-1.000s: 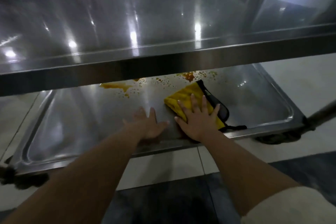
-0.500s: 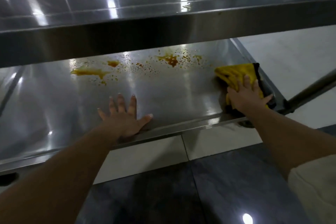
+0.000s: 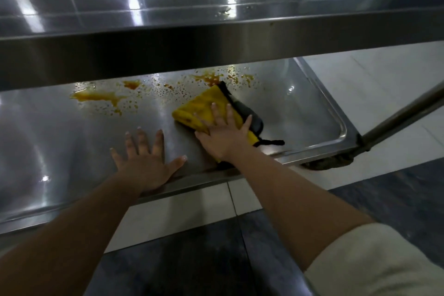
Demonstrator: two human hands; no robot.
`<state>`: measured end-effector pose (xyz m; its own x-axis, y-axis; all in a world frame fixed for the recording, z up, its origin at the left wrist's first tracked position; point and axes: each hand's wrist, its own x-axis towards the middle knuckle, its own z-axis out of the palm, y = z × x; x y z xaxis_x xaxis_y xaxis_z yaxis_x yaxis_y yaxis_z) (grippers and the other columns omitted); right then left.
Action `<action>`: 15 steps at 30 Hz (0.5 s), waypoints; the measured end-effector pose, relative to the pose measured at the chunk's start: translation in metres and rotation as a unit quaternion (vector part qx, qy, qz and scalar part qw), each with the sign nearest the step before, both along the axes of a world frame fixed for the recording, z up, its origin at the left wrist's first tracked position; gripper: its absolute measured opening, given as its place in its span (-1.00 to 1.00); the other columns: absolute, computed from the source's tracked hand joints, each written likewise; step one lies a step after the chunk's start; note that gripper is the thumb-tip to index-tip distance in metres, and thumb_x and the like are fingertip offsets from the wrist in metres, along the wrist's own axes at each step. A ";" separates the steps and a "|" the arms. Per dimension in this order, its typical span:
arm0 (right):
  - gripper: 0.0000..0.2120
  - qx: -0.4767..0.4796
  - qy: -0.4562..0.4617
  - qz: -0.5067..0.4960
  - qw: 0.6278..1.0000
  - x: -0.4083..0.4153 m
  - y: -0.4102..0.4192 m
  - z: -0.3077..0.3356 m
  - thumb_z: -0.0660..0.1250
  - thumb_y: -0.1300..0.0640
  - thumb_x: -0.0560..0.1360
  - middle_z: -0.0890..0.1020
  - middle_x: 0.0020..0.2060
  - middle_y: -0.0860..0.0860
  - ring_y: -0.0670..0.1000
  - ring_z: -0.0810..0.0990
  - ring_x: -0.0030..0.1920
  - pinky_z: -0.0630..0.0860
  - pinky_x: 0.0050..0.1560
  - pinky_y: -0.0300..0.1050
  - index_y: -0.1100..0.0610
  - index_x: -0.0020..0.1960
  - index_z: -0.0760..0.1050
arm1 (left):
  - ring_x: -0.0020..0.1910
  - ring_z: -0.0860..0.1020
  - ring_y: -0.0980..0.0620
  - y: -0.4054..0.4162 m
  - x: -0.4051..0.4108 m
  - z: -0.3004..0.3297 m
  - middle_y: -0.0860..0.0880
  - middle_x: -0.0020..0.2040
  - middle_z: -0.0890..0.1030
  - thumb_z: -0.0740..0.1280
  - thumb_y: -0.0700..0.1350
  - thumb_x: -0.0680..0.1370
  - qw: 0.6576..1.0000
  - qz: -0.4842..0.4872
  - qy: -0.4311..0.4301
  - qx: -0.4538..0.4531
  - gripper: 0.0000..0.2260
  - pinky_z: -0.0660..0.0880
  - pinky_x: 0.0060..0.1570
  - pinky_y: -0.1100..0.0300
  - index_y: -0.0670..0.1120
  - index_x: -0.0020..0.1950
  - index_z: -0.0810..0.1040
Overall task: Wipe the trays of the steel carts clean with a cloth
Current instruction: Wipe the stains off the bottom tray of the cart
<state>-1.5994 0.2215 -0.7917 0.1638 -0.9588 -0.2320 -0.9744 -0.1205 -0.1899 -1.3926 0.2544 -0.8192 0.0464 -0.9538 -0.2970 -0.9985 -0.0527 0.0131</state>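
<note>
A folded yellow cloth with black trim (image 3: 200, 109) lies on the lower steel tray (image 3: 312, 108) of the cart. My right hand (image 3: 223, 136) presses flat on the cloth, fingers spread and straight. My left hand (image 3: 144, 163) rests flat on the bare tray near its front rim, fingers spread. Orange-brown sauce stains (image 3: 98, 97) and splatter (image 3: 211, 79) run along the far part of the tray, just beyond the cloth. The upper steel tray (image 3: 216, 38) overhangs and hides the tray's back edge.
The cart's steel handle tube (image 3: 403, 115) slopes up at the right, with a caster (image 3: 329, 162) under the tray's corner. White and dark floor tiles (image 3: 192, 211) lie in front of the cart. The upper tray carries a few small specks (image 3: 224, 11).
My right hand has slid the cloth left from the tray's right end back to the middle, near the splatter. My left hand has stayed planted on the tray.
</note>
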 end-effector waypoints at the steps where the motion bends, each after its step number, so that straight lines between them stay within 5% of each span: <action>1: -0.47 -0.010 -0.005 0.007 1.000 -0.004 0.001 -0.001 -0.16 -0.31 0.55 -0.27 0.54 -0.12 0.09 -0.38 0.51 -0.50 0.18 0.49 -0.35 0.48 -0.24 | 0.52 -0.27 -0.24 0.000 0.000 -0.002 -0.12 0.57 -0.28 -0.49 0.64 0.07 1.000 0.000 0.001 -0.003 0.05 -0.18 0.35 -0.40 0.17 0.49 -0.38; 5: -0.42 0.004 -0.007 -0.042 0.999 -0.061 -0.021 0.000 -0.19 -0.32 0.54 -0.25 0.53 -0.22 -0.03 -0.33 0.52 -0.44 0.23 0.50 -0.26 0.51 -0.23 | 0.51 -0.29 -0.23 -0.003 0.002 -0.009 -0.10 0.57 -0.28 -0.42 0.65 0.12 1.000 -0.004 0.013 -0.009 -0.01 -0.21 0.34 -0.42 0.20 0.46 -0.40; 10: -0.36 -0.001 -0.037 -0.294 0.955 -0.141 -0.042 0.004 -0.14 -0.32 0.51 -0.15 0.56 -0.14 -0.02 -0.25 0.54 -0.39 0.26 0.50 -0.19 0.54 -0.16 | 0.52 -0.16 -0.30 0.007 -0.009 -0.007 -0.18 0.58 -0.15 -0.48 0.62 0.14 0.998 -0.023 -0.011 -0.049 0.05 -0.10 0.33 -0.44 0.13 0.54 -0.24; 15: -0.34 0.006 -0.047 -0.366 0.929 -0.103 -0.043 0.007 -0.20 -0.29 0.50 -0.19 0.56 -0.07 0.08 -0.29 0.53 -0.37 0.24 0.56 -0.12 0.56 -0.14 | 0.50 -0.30 -0.29 0.008 -0.016 0.007 -0.19 0.55 -0.31 -0.52 0.62 0.08 1.000 -0.022 0.000 0.003 0.07 -0.19 0.32 -0.44 0.11 0.50 -0.39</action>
<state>-1.7029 0.1780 -0.7847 -0.5113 -0.8186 -0.2617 -0.7736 0.5710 -0.2747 -1.4086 0.2625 -0.8120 0.0043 -0.9533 -0.3021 -0.9999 -0.0088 0.0134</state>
